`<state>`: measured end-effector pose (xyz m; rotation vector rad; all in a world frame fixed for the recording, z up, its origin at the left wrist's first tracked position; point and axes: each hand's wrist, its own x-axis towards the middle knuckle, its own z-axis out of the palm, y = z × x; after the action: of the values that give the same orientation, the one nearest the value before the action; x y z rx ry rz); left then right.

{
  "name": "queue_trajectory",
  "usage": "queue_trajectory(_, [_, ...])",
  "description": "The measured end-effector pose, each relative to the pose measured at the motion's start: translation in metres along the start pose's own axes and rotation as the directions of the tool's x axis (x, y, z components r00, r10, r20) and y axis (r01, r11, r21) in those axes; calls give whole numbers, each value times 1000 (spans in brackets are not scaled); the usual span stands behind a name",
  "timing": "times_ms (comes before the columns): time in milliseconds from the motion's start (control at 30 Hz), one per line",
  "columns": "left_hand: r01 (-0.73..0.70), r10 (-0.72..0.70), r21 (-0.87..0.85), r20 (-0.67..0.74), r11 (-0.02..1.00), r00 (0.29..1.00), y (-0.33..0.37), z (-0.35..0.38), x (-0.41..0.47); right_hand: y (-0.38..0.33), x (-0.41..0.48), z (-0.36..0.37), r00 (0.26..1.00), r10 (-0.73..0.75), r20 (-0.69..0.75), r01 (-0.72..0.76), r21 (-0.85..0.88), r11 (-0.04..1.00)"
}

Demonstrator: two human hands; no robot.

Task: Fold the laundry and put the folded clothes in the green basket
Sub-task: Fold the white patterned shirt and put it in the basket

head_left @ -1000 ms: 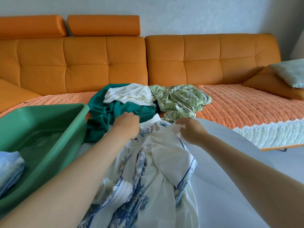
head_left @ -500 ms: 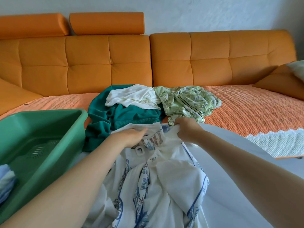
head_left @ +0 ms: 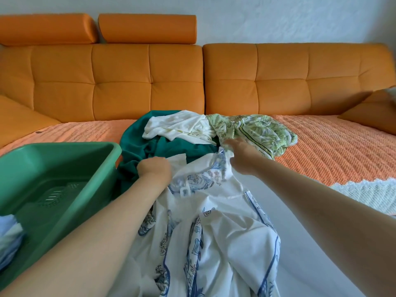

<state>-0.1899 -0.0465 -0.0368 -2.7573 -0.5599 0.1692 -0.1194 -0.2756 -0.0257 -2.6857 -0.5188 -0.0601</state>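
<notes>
Now that my left hand (head_left: 154,170) and right hand (head_left: 242,157) have drawn apart, each clenched on a top corner, the blue-printed white garment (head_left: 214,221) stretches wider just beside the green basket (head_left: 64,151), so I judge the first fold can begin

Left is blocked by the green basket (head_left: 107,151) wall, just beside the teal garment (head_left: 137,142). Heaped straight ahead: teal garment, white garment (head_left: 177,127), green floral garment (head_left: 261,131). Blue-patterned white garment (head_left: 214,232) covers near middle. Open room on the right over orange sofa cover (head_left: 332,151) and white surface (head_left: 310,243).
</notes>
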Motion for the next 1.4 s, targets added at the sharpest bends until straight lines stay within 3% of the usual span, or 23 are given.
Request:
queue_trajectory(67, [109,-110,-21,-40,994,993,-10,-3,7,3,-11,6,996,70,58,-70,-12,997])
queue_trajectory(200, [237,-235,-61,43,970,971,-21,-5,14,12,-30,16,956,203,213,-150,-239,959])
queue_trajectory(267, [151,-154,-79,-39,985,987,-17,-9,5,14,-43,18,950,235,206,-180,-254,950])
queue_trajectory(333, [-17,-14,-132,-228,991,973,-8,-17,-14,10,-60,17,962,210,177,-171,-213,962])
queue_trajectory(400, [-234,142,-213,-375,949,916,3,-21,-32,3,-74,16,978,119,173,-107,-76,991])
queue_trajectory(433, [-324,210,-276,-373,905,904,9,-24,-40,-2,-82,14,983,51,177,-55,16,998])
queue_trajectory(500, [-447,385,-441,-226,778,895,20,-24,-57,-13,-100,9,976,-81,203,56,126,990])
queue_trajectory(600, [-483,547,-578,-74,658,834,34,-17,-78,-21,-124,0,932,-131,337,128,30,991])
queue_trajectory(667, [-447,544,-569,1,690,839,38,-11,-91,-17,-130,-6,924,-94,370,107,-14,994])
queue_trajectory(767, [-390,486,-411,158,824,860,41,-8,-106,-9,-141,-20,954,-28,298,-28,183,983])
queue_trajectory(833, [-359,458,-365,233,859,858,40,-6,-111,-3,-149,-26,983,35,183,-86,282,955])
queue_trajectory(900, [-356,444,-334,241,873,863,35,-2,-117,2,-156,-25,980,97,175,-160,396,904])
queue_trajectory(967, [-346,383,-206,181,915,906,29,2,-125,4,-163,-23,961,117,250,-212,395,894])
queue_trajectory(1033, [-344,360,-155,95,926,928,27,4,-135,6,-172,-24,921,140,364,-215,175,961])
queue_trajectory(1067, [-373,383,-217,8,902,924,27,4,-142,7,-176,-24,897,166,410,-190,20,982])
queue_trajectory(1133, [-460,428,-486,-183,743,885,28,0,-154,8,-179,-22,881,198,429,-119,-204,972])
queue_trajectory(1167, [-501,466,-621,-237,602,853,28,-2,-160,7,-179,-22,894,187,408,-92,-240,966])
queue_trajectory(1233, [-525,577,-708,-202,472,792,29,-6,-172,1,-177,-20,941,133,312,-83,-170,982])
queue_trajectory(1300, [-601,600,-623,-250,501,760,32,-1,-175,-8,-173,-18,979,110,172,-124,76,989])
queue_trajectory(1400, [-541,383,-649,-385,535,840,31,7,-165,-21,-167,-19,984,176,24,-172,370,913])
